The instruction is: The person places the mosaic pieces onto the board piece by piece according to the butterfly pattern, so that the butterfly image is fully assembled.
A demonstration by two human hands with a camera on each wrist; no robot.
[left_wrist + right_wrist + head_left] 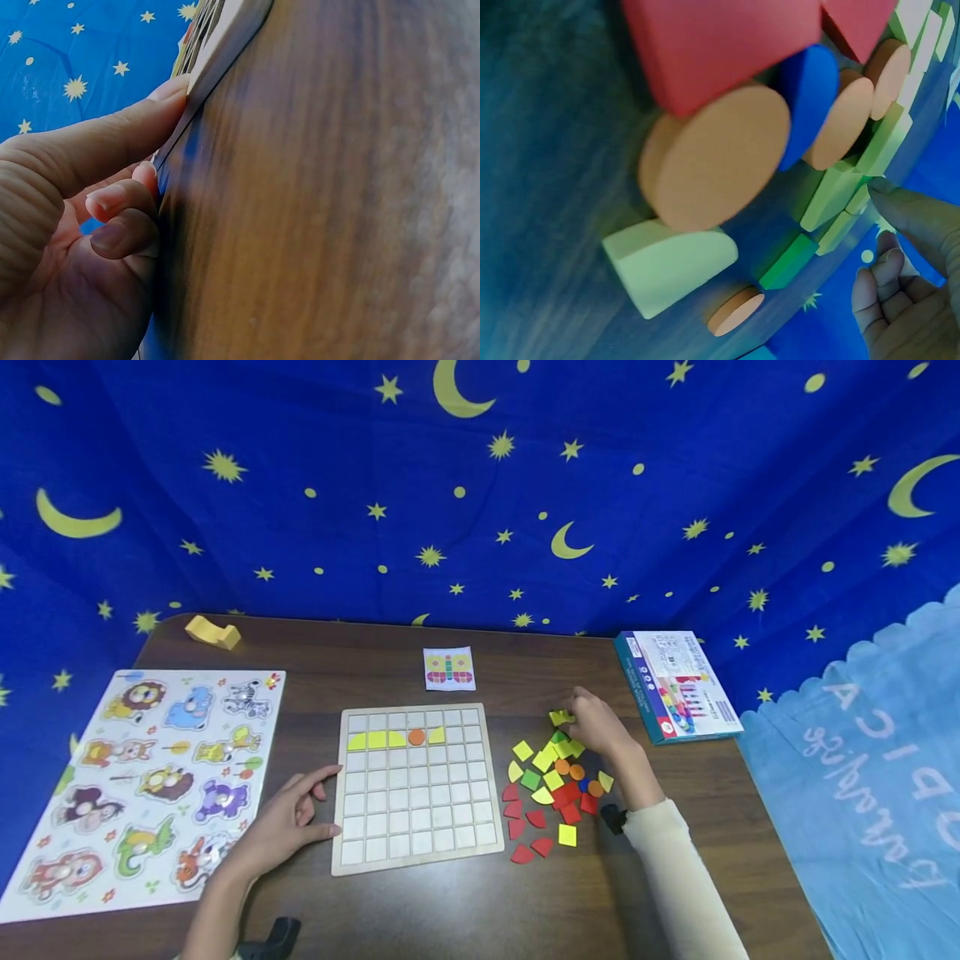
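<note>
My left hand (288, 818) rests at the left edge of a wooden grid board (420, 797), thumb and index finger touching it apart from each other. In the left wrist view, the thumb lies on the board's edge (214, 64) and the other fingers bend loosely. Along the board's second row lie yellow pieces (377, 739) and an orange disc (416, 737). My right hand (596, 724) reaches to yellow pieces (560, 717) at the far end of a loose pile. Its thumb tip meets yellow pieces (859, 199) in the right wrist view; I cannot tell whether it pinches one.
Red quarter-circles (536, 819), green squares (530, 779) and orange discs (577, 772) lie in the pile. A butterfly card (449, 669) lies behind the board. An animal puzzle (176, 685) is at left, a yellow block (213, 632) behind it, a box (678, 685) at right.
</note>
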